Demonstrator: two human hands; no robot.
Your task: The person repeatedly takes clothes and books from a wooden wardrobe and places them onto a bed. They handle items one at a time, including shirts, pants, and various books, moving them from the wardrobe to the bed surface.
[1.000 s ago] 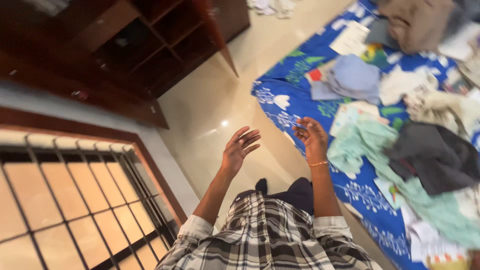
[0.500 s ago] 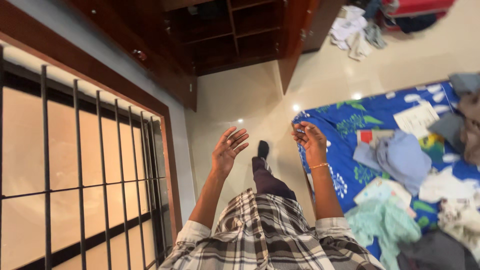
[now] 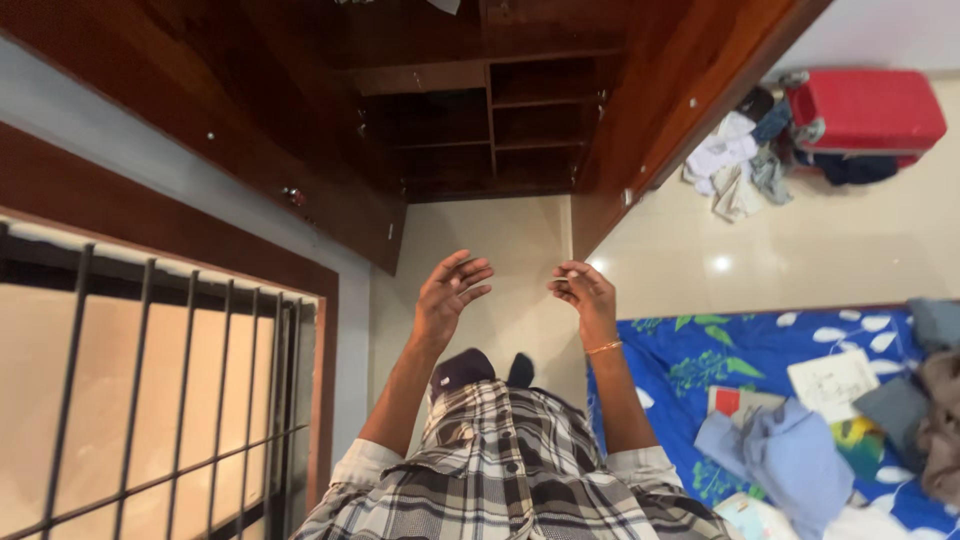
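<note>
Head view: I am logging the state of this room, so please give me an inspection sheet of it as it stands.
Surface: pale glossy floor, bare in front of the person.
Job's things: nothing held; both hands are empty.
Clutter: clothes and papers on the blue patterned bed sheet; a heap of clothes on the floor beside a red suitcase.
Hands: left hand raised, fingers spread; right hand raised, fingers loosely curled, a bangle at the wrist.
Cables: nothing seen.
Surroundings: open dark wooden wardrobe with bare shelves ahead; barred window on the left.
</note>
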